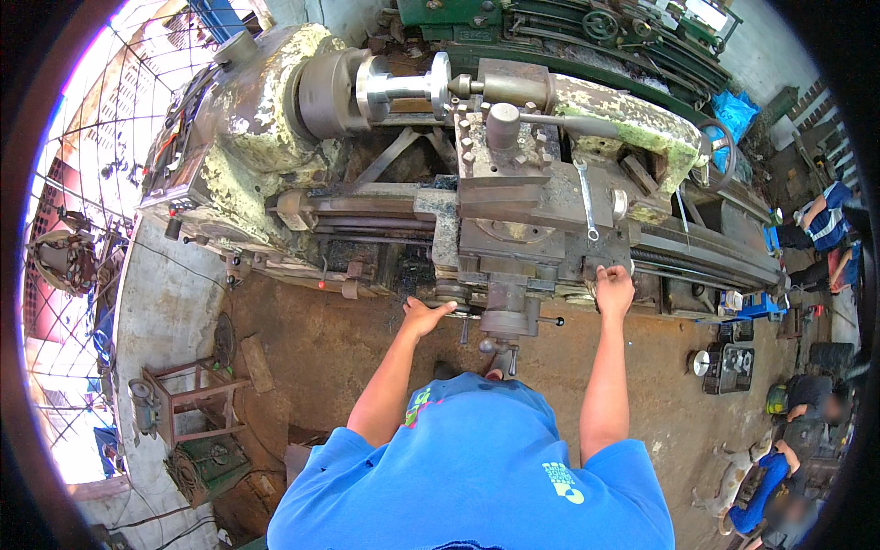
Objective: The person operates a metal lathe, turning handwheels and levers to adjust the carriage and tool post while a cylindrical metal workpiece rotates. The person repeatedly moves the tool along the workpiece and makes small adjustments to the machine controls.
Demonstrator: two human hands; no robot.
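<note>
My left hand [423, 317] is at the carriage handwheel [449, 295] on the front of a large worn lathe, thumb along its rim and the other fingers partly hidden. My right hand [615, 291] is curled at the front right edge of the carriage, and what its fingers hold is hidden. A steel spanner [588, 202] lies on the slide just beyond that hand. Farther back, a shiny spool-shaped metal workpiece [400, 87] sits between the dark chuck [327, 93] and the tailstock centre [465, 86]. The square tool post [503, 128] stands in front of it.
A cross-slide crank [503, 346] juts toward my body between my arms. Behind stands a green lathe [568, 41]. A wooden stand [197, 403] is at the left by a low wall. On the right are a black crate [731, 368], several people and a dog [733, 481].
</note>
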